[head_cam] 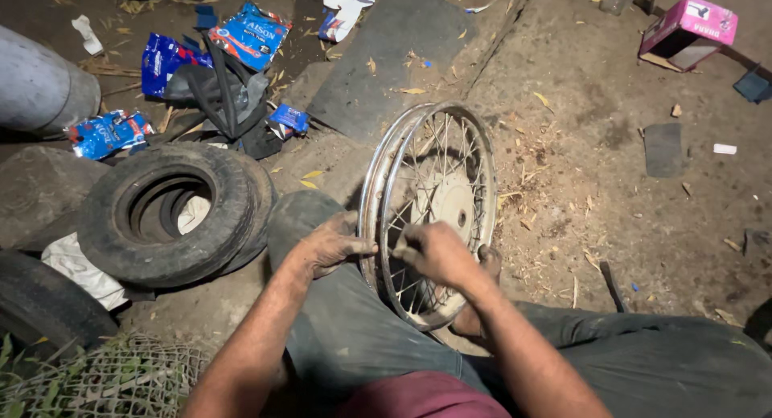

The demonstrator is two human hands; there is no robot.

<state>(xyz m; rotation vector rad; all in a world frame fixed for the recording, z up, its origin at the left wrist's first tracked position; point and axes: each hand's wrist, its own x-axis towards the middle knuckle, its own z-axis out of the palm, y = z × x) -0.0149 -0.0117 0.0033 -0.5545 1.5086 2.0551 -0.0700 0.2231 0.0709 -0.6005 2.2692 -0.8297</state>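
Left hand [331, 245]: fingers [359, 246] extended and lightly curled, their tips pressed against the outer edge of the spoked wheel rim [378, 193], steadying rather than enclosing it. Right hand [438, 253]: fingers [406, 255] clenched over the spokes [418, 168] inside the rim; whether they pinch a spoke, a nipple or a small tool cannot be told, as the back of the hand hides the grip. The bare chrome rim, with its pale hub [446, 201], stands nearly upright on the dirt floor [595, 193], braced between the person's knee [301, 217] and a foot [482, 293] at its lower edge.

Risk, as a judgement: the rim is balanced on edge and held only by fingertip pressure and the legs, so a hard pull on the spokes could roll or tip it towards the floor; fingers among taut spokes could be nipped if the wheel turns.

Surroundings: a worn tyre [173, 213] lies flat to the left, with blue printed packets [253, 33] behind it, a dark rubber mat [386, 60] ahead, and a pink carton [687, 32] far right.
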